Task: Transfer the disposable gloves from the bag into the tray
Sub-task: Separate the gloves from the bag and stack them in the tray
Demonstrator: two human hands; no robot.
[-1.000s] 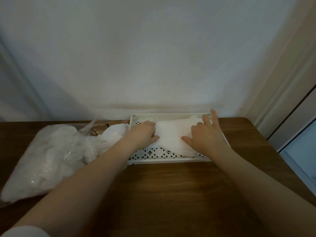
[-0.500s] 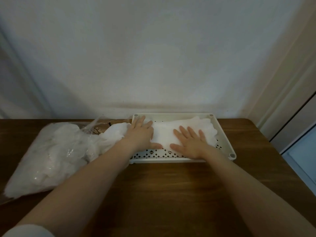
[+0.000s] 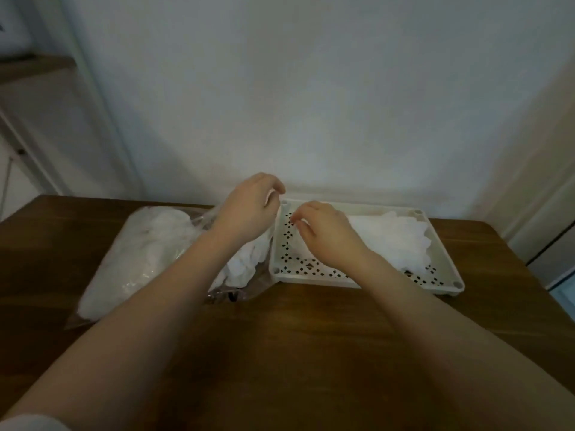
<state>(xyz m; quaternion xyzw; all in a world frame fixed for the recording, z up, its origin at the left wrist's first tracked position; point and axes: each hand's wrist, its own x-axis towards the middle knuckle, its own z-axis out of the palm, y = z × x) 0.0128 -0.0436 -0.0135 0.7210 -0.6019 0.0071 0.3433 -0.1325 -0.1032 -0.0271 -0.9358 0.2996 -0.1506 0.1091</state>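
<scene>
A white perforated tray (image 3: 443,244) sits against the wall at right of centre, with a flat stack of white disposable gloves (image 3: 395,241) in its right part. To its left lies a clear plastic bag (image 3: 140,256) stuffed with gloves, and several loose gloves (image 3: 245,265) spill from its mouth beside the tray. My left hand (image 3: 249,209) is raised over the bag's mouth with fingers curled and seems to pinch the bag's thin film. My right hand (image 3: 323,231) hovers over the tray's left part with curled fingers at the glove stack's edge. Whether it holds a glove is unclear.
Everything rests on a dark wooden table (image 3: 295,353) pushed against a pale wall. A shelf unit (image 3: 37,98) stands at the far left. A door frame (image 3: 547,194) runs down the right side, past the table's right edge.
Both hands have lifted off the flattened gloves in the tray and moved left. The left hand now sits above the bag's mouth and the right hand over the tray's left end.
</scene>
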